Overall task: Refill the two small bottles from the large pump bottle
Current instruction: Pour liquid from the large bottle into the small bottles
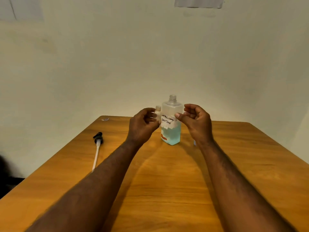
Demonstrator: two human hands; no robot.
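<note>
Your forearms (93,190) cross the worktop (167,190) and meet in front of the large bottle (171,131). It stands upright near the far edge, its threaded neck bare and blue liquid filling roughly the lower half. The pump (97,144) lies flat on the worktop well to the left, which leaves the neck free for pouring. Your left hand (143,124) grips one small bottle (158,112), upright, uncapped and raised just beside the large bottle's shoulder, judged ready to be filled. Your right hand (195,119) is curled with the thumb out. Whether it pinches a cap cannot be told. The second small bottle is not identified. Nothing appears poured yet.
</note>
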